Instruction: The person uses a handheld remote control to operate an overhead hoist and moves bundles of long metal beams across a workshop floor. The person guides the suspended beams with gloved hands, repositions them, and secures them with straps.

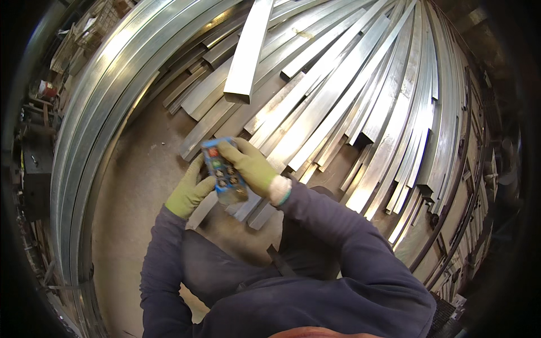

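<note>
L hand (189, 192) & R hand (253, 164), both gloved, pinched a blue controller (233, 194) w/ coloured btns (213, 152) by its opp. edges, just ahead of the legs (220, 256). Metal tubes (324, 121) lay fanned out beyond. Poss. risk: gloved fumbling could've pressed a wrong btn, or a loose grip dropped the controller.

A dull brown-grey floor (121, 191) is bordered on the left by long, shiny metal beams (79, 146) and covered towards the right by a spread of metal tubes (389, 112). Bright light is reflected off the metal. At the far left, a red container (47, 90) is surrounded by clutter, and the outer edges are left dark
</note>
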